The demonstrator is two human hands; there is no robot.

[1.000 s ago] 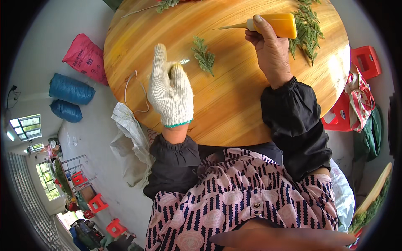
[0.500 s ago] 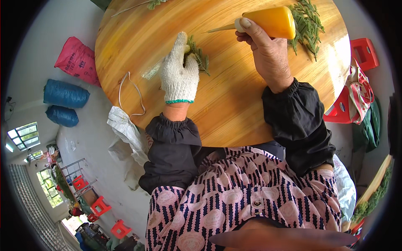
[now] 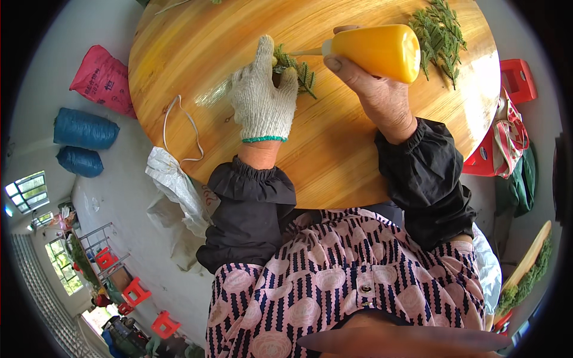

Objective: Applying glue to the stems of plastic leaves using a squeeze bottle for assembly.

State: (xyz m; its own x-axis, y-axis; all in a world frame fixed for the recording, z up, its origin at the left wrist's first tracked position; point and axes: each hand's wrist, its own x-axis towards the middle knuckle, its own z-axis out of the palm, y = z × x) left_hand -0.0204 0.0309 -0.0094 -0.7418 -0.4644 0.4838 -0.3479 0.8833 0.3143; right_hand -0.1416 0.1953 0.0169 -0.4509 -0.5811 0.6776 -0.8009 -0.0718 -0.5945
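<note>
- Left hand [image 3: 262, 98], in a white knit glove, lies palm down on the round wooden tabletop [image 3: 334, 161]; its fingers are curled over the near end of a small green sprig [image 3: 296, 70], pinning it to the wood rather than lifting it.
- Right hand [image 3: 373, 95], bare, is wrapped closed round an orange squeeze bottle [image 3: 376, 51].
- Bottle lies nearly level, long axis running left to right, its thin nozzle pointing left toward the sprig.
- Key relation: the nozzle tip sits just beside the gloved fingertips, at the sprig's upper end; whether it touches the sprig I cannot tell.
- Sprig's long axis slants from the glove down and to the right, roughly across the nozzle line.
- Left hand is the nearer to the sprig; the right reaches it only through the bottle.
- A loose heap of similar green sprigs [image 3: 441, 33] lies well apart, on the far right of the tabletop beyond the bottle's base.
</note>
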